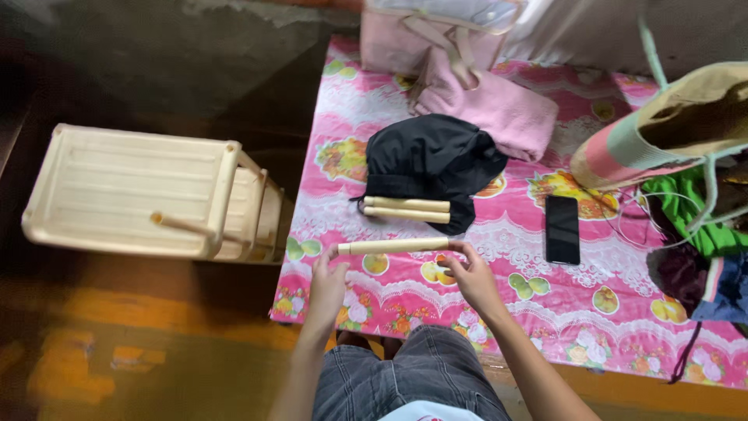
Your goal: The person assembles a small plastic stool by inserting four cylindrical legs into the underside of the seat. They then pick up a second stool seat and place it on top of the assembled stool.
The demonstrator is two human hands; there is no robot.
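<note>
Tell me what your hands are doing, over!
Left hand and right hand grip ends of pale wooden rod. Two matching rods lie beyond, against black cloth. Nothing between.

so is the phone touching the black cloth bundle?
Apart. The head view shows the phone lying flat on the pink floral mat, with a plain strip of mat between it and the black cloth bundle.

Soft daylight from the upper right, pink floral mat brightly and evenly lit, floor along the left edge dim and murky, upper left corner in deep shadow, faint softness throughout, slight wide-angle stretch at the edges.
</note>
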